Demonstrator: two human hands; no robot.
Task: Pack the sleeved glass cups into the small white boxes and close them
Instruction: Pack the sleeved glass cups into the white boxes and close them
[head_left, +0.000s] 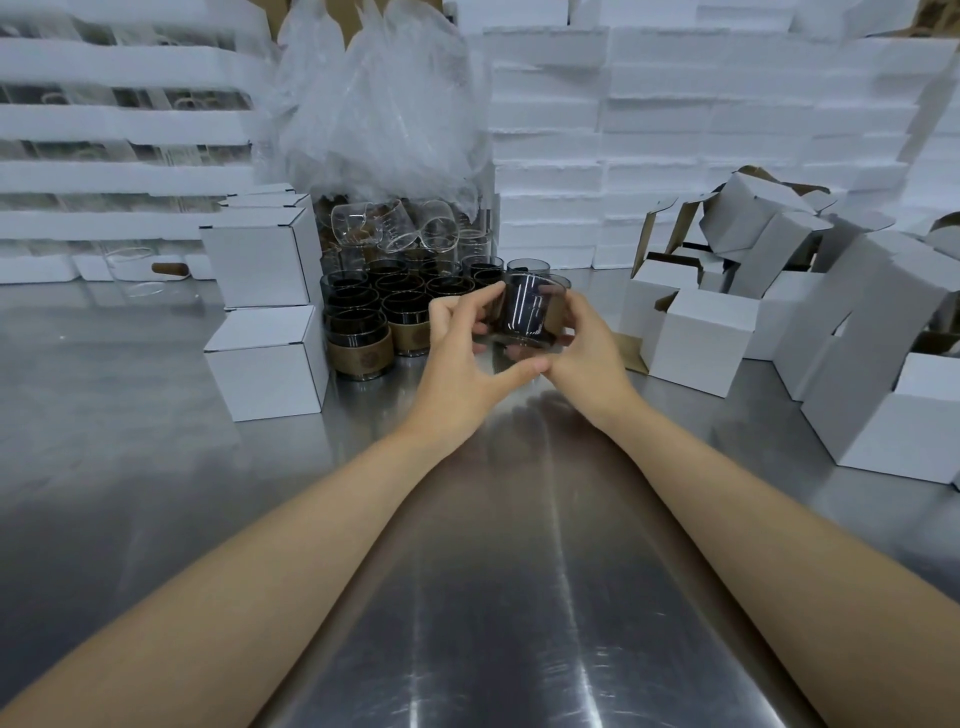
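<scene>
so far: a few closed boxes (265, 358) stand stacked just left of the batch (384, 306) of sleeved cups; probably packed already, though nothing shows what is inside them.
landmark: the batch, dark cups in brown sleeves packed close together on the steel table (467, 571).
cup: one dark cup (530, 312) is held off the table, just in front of the batch at its right end, in no box yet.
left hand: the left hand (467, 358) grips the cup's left side, fingers curled round it, thumb stretched under toward the other thumb.
right hand: the right hand (587, 353) grips the cup's right side, fingers curled round the sleeve.
sleeve: brown band shows low on the cup; fingers cover much of it, so i cannot tell if it sits square.
open boxes: a heap of open boxes (696, 338), flaps up, some tipped over, well right of the batch.
behind the batch: clear glasses (395, 228) lying on their sides, with plastic bags (384, 104) above them and white foam (675, 130) stacked to the right.
stage: early, i judge; this cup is picked but not boxed.
left to do: fetch an open box, seat the cup, fold the flaps, then repeat for the many cups in the batch.
</scene>
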